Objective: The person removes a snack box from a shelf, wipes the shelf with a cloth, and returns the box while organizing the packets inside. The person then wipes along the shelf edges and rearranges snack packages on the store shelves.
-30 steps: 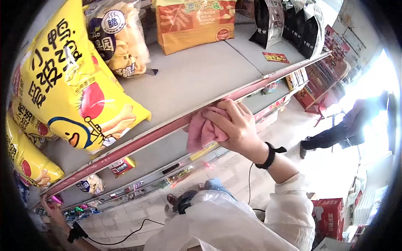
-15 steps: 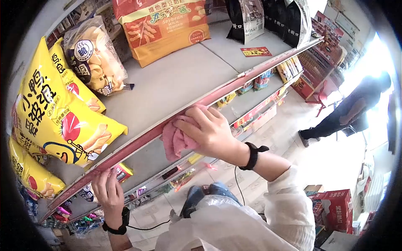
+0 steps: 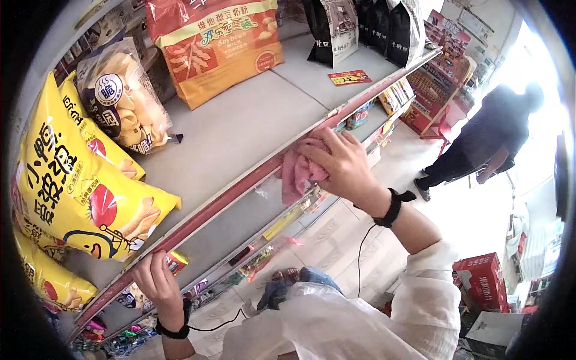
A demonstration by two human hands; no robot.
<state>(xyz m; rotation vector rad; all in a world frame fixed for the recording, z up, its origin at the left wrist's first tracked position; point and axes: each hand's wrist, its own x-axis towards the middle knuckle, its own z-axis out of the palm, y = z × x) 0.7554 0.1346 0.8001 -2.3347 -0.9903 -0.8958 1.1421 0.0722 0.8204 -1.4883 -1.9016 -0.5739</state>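
Observation:
A pink cloth [image 3: 300, 170] is bunched in my right hand [image 3: 343, 163], which presses it against the red front edge [image 3: 234, 191] of the shelf. Lower down the same edge, at the left, my left hand [image 3: 158, 281] rests its fingertips on the strip; whether something is under its curled fingers does not show. Just above the left hand lie yellow snack bags [image 3: 78, 186]. A clear bag of puffed snacks [image 3: 126, 102] and an orange soybean powder bag [image 3: 219, 51] stand behind on the shelf.
Black-and-white pouches [image 3: 336, 30] stand at the shelf's far end, near a red and yellow tag [image 3: 350, 78]. Lower shelves hold small packets. A person in dark clothes [image 3: 486, 135] is at the right. A red box [image 3: 482, 282] sits at lower right, and a cable hangs near my wrist.
My right hand first moved down-left along the edge with the cloth, then back up-right. My left hand came up from the lower left to the strip. The view shifted.

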